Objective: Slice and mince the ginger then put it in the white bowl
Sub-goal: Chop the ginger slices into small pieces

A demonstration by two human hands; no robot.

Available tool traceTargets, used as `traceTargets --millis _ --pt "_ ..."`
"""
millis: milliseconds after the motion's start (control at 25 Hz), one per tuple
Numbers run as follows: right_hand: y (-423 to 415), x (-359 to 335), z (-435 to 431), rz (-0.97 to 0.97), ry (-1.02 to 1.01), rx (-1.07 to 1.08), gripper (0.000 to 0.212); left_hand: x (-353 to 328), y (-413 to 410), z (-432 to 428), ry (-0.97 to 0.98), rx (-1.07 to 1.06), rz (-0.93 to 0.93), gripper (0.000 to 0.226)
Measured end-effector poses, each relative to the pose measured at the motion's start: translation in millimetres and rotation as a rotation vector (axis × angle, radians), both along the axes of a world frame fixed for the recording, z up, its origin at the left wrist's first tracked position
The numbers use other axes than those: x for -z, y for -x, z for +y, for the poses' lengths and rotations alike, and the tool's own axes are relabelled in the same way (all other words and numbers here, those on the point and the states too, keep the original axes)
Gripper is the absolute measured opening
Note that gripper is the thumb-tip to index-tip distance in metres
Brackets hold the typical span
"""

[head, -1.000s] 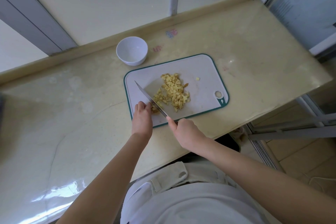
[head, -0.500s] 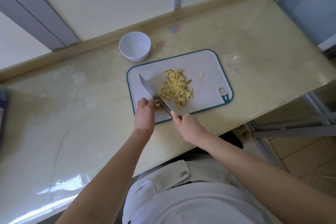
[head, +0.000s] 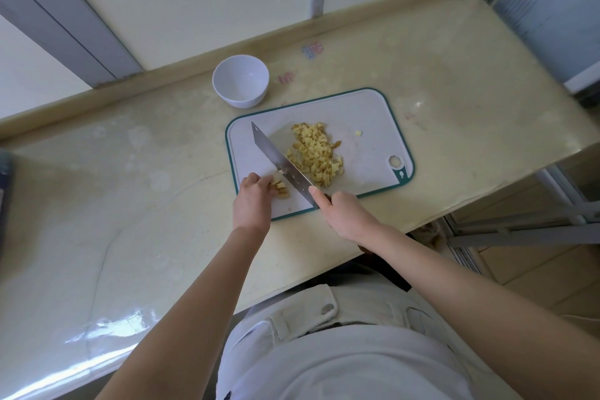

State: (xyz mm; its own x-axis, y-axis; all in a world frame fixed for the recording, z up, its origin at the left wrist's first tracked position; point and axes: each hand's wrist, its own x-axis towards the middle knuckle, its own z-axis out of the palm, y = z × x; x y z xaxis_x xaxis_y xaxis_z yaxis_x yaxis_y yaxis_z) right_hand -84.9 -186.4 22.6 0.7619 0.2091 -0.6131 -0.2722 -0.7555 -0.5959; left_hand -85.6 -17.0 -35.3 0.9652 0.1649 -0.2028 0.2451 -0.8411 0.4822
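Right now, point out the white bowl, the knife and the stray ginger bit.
white bowl [head: 242, 103], head view, front outer wall.
knife [head: 277, 157], head view, middle of the blade.
stray ginger bit [head: 358, 133], head view, its centre.

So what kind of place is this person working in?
Most likely a home kitchen counter, perhaps beside a window: a cutting board with chopped ginger, a knife in the right hand, and a white bowl on a pale stone worktop.
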Motion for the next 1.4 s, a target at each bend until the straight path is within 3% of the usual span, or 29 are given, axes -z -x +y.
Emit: traceTargets --millis 280,600,1200,1400 --pt "10 -4 1 0.016 -0.036 0.114 0.061 1 2 8 0.191 -0.045 -0.022 0.032" --pt "20 -8 11 0.034 0.026 0.068 0.064 -1 0 3 0.131 -0.070 -0.054 0.015" --pt "22 -11 14 0.002 0.087 0.022 0.062 0 -3 2 0.105 -0.097 -0.073 0.016" --pt "20 -16 13 0.034 0.078 -0.072 0.046 -1 -11 2 0.113 -0.121 -0.004 0.017"
